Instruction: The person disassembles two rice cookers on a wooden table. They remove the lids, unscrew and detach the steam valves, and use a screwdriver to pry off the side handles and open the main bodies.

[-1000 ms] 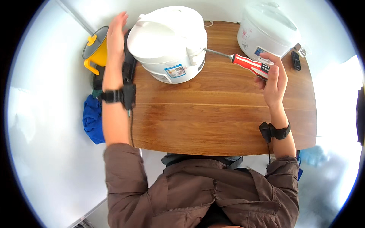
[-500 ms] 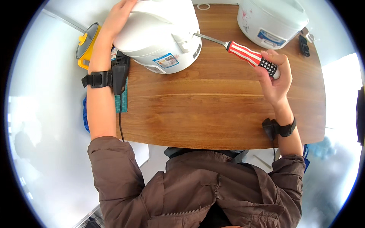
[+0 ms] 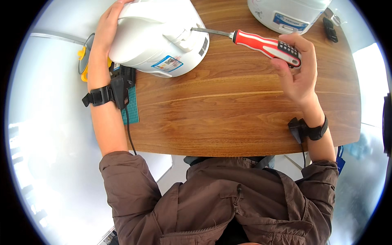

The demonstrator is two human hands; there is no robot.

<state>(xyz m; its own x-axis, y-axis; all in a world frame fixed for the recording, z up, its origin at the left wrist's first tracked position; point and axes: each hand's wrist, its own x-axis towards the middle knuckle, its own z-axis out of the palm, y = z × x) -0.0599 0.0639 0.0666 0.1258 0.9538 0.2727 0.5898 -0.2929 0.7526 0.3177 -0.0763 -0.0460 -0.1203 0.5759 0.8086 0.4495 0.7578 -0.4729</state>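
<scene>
A white rice cooker (image 3: 141, 45) lies tipped on the wooden table at the upper left, its carrying handle across the top. My left hand (image 3: 108, 26) steadies its far left side, with the fingertips partly cut off by the upper edge. In my right hand (image 3: 304, 71) is a screwdriver (image 3: 257, 42) with a red, white and black handle, pinched near the butt end by thumb and fingers. Its metal shaft points left, and the tip meets the white hinge-like part on the cooker's side. Whether a screw sits there is hidden.
A second white rice cooker (image 3: 281, 16) stands at the far right, near a black clip-like object (image 3: 330, 29). Beside my left forearm are a green cutting mat (image 3: 132, 106), a black device (image 3: 124, 75) and a yellow pot with a lid (image 3: 85, 55).
The screwdriver's handle has rolled in my right fingers, showing a different side, while its tip stays at the cooker. Cookers and table have shifted within the view.
</scene>
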